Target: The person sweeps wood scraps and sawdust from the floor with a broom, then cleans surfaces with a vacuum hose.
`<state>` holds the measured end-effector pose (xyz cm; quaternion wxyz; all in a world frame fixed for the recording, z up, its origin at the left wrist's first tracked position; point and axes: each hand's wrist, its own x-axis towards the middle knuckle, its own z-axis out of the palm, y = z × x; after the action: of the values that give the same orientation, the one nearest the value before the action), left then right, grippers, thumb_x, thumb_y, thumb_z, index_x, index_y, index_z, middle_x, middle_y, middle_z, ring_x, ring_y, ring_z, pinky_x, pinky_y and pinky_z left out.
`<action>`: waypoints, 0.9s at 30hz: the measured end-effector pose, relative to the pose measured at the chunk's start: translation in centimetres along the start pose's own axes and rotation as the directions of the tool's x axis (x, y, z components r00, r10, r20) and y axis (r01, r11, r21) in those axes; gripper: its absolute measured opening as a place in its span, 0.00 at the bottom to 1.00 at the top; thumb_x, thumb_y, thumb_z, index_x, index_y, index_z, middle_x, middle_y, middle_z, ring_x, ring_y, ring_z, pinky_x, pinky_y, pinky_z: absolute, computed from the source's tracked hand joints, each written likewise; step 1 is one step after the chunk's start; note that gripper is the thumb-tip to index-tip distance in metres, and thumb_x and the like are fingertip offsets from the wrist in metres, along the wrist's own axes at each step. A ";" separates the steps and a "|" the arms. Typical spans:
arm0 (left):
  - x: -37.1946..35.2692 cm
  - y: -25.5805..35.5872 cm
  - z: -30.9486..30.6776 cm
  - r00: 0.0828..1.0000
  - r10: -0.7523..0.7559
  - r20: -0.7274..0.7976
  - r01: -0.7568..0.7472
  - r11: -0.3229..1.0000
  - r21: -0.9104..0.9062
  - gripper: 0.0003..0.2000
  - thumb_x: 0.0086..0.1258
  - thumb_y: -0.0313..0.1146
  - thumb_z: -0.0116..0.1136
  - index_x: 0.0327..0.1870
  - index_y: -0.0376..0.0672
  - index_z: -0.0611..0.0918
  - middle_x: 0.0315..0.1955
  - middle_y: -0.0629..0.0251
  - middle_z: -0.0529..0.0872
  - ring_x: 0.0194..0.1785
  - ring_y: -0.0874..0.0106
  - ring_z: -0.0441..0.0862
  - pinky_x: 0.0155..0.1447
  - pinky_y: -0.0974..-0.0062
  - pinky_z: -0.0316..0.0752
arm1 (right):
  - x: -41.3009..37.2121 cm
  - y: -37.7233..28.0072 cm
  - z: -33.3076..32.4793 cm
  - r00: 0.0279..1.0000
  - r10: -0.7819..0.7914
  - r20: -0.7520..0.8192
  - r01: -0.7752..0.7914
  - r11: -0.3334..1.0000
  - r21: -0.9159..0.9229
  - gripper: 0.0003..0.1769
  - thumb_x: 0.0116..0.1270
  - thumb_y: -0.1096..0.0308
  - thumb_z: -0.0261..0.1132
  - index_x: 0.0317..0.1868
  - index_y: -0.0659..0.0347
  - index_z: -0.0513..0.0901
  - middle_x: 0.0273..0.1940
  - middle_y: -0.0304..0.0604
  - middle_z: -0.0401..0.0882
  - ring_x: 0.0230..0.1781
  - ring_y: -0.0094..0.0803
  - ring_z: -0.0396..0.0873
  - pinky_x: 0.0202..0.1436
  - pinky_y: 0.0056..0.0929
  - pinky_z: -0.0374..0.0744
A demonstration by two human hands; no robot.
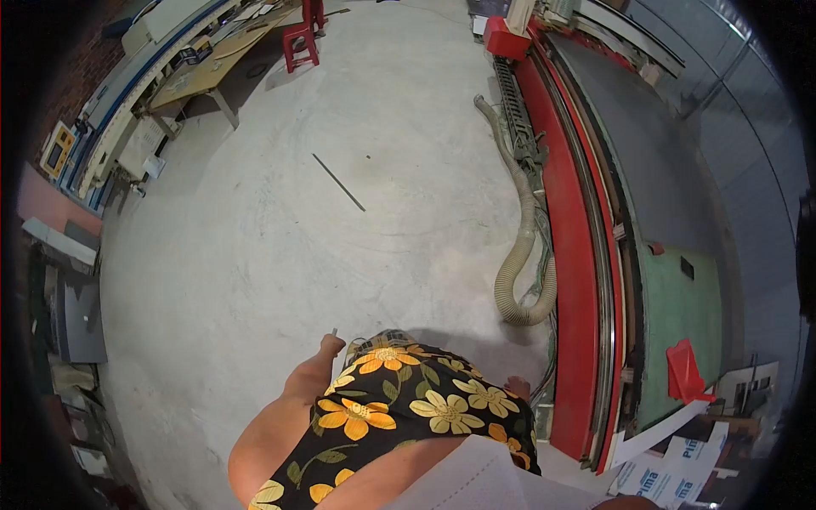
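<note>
Low in the view, my left hand point(332, 343) hangs at my side, fingers closed round a small grey piece point(335, 331) whose tip sticks out at the top. What kind of piece it is I cannot tell. My right hand point(516, 387) hangs on the other side, just past the black flowered garment point(442, 410), its fingers mostly hidden. A white sheet with a dashed line point(467, 480) covers part of the bottom edge. Ahead on the grey floor lies a thin dark strip point(338, 182).
A long red machine frame point(571, 246) runs along the right, a ribbed hose point(510, 285) curled beside it. Its green bed point(680, 310) carries a red piece point(685, 372). Far left stand a worktable point(204, 76) and a red stool point(299, 44). A grey box-like unit point(81, 319) stands left.
</note>
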<state>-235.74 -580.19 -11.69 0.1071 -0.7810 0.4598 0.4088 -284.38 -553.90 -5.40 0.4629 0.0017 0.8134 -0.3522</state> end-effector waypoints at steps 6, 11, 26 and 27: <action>-3.4 6.3 3.2 0.986 0.112 0.125 -0.128 0.984 0.121 0.13 0.51 0.37 0.55 0.25 0.33 0.79 0.20 0.53 0.82 0.23 0.68 0.82 0.32 0.74 0.76 | 4.4 -1.1 -3.5 0.937 -0.268 0.225 0.337 0.866 -0.370 0.10 0.57 0.65 0.56 0.28 0.64 0.74 0.24 0.43 0.72 0.22 0.31 0.73 0.23 0.30 0.70; -1.8 9.7 3.8 0.957 0.242 0.158 -0.270 0.943 0.193 0.14 0.50 0.39 0.57 0.22 0.32 0.79 0.17 0.55 0.81 0.21 0.67 0.82 0.31 0.74 0.76 | 11.4 2.7 -2.4 0.691 -0.496 0.525 0.710 0.331 -0.622 0.09 0.51 0.65 0.63 0.26 0.63 0.76 0.26 0.45 0.76 0.24 0.38 0.76 0.26 0.34 0.74; 11.8 31.3 6.3 0.377 0.698 0.609 -0.755 -0.150 0.639 0.09 0.52 0.42 0.57 0.28 0.50 0.81 0.21 0.62 0.81 0.26 0.67 0.80 0.30 0.67 0.73 | 9.5 0.8 -4.6 0.990 -0.097 -0.102 0.096 0.995 -0.010 0.12 0.41 0.67 0.67 0.27 0.58 0.74 0.25 0.41 0.73 0.28 0.34 0.75 0.30 0.34 0.74; 12.2 34.0 7.3 0.727 0.523 0.445 -0.687 0.559 0.464 0.08 0.50 0.39 0.60 0.29 0.48 0.80 0.22 0.61 0.81 0.26 0.65 0.80 0.29 0.68 0.73 | 9.6 1.6 -4.3 0.986 -0.101 -0.135 0.102 0.995 0.003 0.10 0.44 0.67 0.65 0.28 0.59 0.75 0.25 0.41 0.74 0.26 0.32 0.75 0.27 0.33 0.74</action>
<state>-264.07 -602.77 -18.31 0.2590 -0.4361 0.7879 0.3492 -292.61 -553.34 -12.16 0.3885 -0.0137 0.8401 -0.3782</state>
